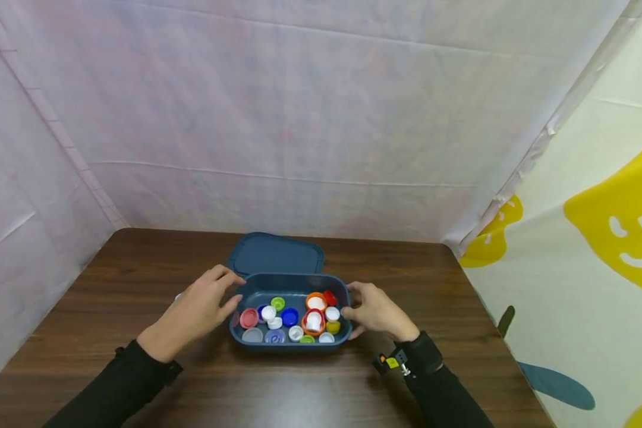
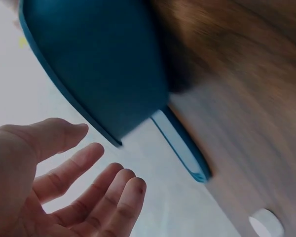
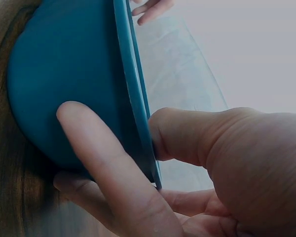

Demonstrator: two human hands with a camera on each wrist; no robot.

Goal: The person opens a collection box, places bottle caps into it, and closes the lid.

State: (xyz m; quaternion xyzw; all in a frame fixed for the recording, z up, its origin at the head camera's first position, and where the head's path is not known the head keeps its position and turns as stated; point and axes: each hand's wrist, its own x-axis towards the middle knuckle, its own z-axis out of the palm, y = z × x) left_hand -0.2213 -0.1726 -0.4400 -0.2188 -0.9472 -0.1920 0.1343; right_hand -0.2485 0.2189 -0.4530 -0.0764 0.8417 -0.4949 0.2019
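Observation:
A dark blue plastic box stands on the table, holding several bottle caps in white, blue, green, red, orange and yellow. My right hand grips its right end, the thumb over the rim and the fingers against the outer wall. Beside the left end is my left hand, its fingers relaxed and spread; the left wrist view shows a gap between these fingers and the box. Some caps at the box's right side lie stacked, among them an orange ring-shaped one.
Behind the box lies a matching blue lid, flat on the brown wooden table. A white cap sits on the table beyond the left hand, mostly hidden by it in the head view. White cloth walls close off the back and sides.

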